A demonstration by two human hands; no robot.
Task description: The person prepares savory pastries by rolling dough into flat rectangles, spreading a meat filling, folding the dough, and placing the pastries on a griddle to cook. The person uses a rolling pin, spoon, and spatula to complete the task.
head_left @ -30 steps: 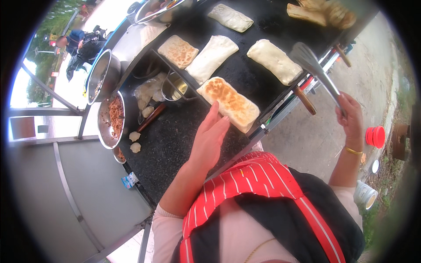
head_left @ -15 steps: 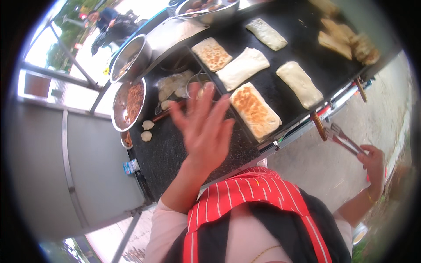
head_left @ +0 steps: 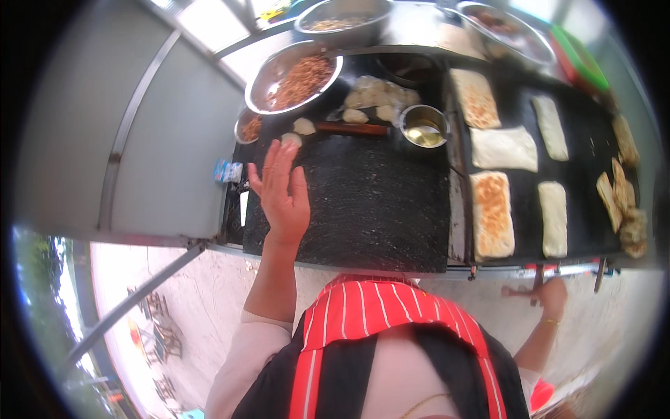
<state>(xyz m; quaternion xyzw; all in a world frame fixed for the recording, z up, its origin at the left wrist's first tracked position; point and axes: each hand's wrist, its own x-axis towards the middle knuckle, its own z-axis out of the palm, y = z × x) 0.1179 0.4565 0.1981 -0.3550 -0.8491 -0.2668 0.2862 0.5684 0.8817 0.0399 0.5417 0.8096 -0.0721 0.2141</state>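
Note:
My left hand (head_left: 285, 199) is raised over the left part of a black work board (head_left: 377, 202), fingers stretched out, holding nothing. Just past its fingertips lie two small dough pieces (head_left: 303, 126). A reddish-brown rolling pin (head_left: 352, 130) rests across the board's far side, beside a metal pot (head_left: 442, 131) with yellowish liquid. Off the griddle's front edge, my right hand (head_left: 554, 297) is closed round metal tongs (head_left: 518, 292), both smeared by motion. On the black griddle (head_left: 522, 209) are a browned flatbread (head_left: 493, 223), paler flatbreads (head_left: 504, 148) and white dough strips (head_left: 555, 220).
A steel bowl (head_left: 255, 91) of reddish-brown crumbly filling stands at the far left, with a smaller bowl (head_left: 239, 133) beside it. More dough pieces lie under plastic (head_left: 380, 91) at the back. Folded golden pieces (head_left: 620, 188) sit at the griddle's right edge. Wooden handles (head_left: 599, 274) jut from its front.
The view has swung left and levelled. My left hand has moved left across the board, near the dough pieces. My right hand with the tongs has come closer to the griddle's front edge.

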